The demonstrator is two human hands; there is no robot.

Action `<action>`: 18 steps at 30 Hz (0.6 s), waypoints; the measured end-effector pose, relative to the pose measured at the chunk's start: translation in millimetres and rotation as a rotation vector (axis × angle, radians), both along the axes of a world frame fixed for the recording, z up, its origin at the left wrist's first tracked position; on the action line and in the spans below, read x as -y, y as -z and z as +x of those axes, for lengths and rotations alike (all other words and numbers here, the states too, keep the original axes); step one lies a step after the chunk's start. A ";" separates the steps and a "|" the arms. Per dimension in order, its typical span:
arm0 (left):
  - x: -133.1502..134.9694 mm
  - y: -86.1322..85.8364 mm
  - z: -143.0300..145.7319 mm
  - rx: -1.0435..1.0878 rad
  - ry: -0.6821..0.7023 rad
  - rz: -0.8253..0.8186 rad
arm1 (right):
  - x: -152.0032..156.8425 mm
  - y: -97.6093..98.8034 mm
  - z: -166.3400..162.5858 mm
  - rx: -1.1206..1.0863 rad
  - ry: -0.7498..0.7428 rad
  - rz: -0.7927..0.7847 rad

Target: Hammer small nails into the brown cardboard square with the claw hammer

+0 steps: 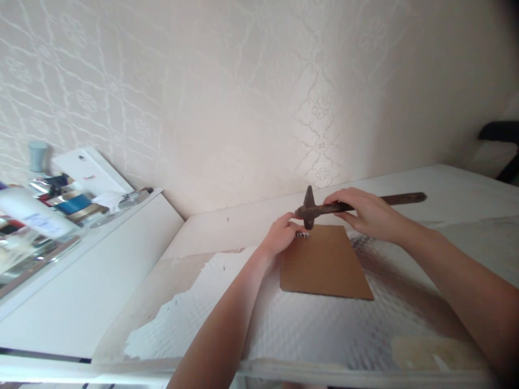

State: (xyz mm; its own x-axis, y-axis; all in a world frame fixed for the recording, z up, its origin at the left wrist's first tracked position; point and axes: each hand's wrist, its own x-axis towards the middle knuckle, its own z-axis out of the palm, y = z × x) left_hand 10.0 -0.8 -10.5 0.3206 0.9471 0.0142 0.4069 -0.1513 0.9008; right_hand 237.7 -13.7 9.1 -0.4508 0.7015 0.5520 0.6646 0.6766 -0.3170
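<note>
My right hand [367, 213] is closed round the handle of a dark, rusty hammer [310, 208], just behind its head. The hammer head hangs over the far left corner of a brown cardboard sheet [324, 265]. My left hand [281, 232] pinches a small metal piece [302, 235], too small to name, and holds it on that corner right under the hammer head. The cardboard lies flat on a white table [284, 324] with a bumpy, worn covering.
A patterned wall [243, 108] stands close behind the table. To the left a white cabinet top [101, 243] carries a tray with bottles and small containers [48, 205]. A dark chair part [500, 135] shows at the far right.
</note>
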 end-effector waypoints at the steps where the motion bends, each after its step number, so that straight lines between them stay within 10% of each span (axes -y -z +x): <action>1: -0.3 0.4 0.0 -0.007 -0.006 0.002 | 0.0 0.1 0.0 0.010 -0.003 -0.012; 18: -1.4 0.9 0.9 -0.043 -0.008 0.027 | -1.1 1.7 -0.4 0.008 -0.022 -0.010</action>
State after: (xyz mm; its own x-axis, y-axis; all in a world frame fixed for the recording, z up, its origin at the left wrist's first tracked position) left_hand 10.9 0.6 -11.4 0.3138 0.9491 0.0266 0.4465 -0.1722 0.8781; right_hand 237.3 -12.6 7.4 -0.4705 0.6969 0.5413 0.6520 0.6879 -0.3188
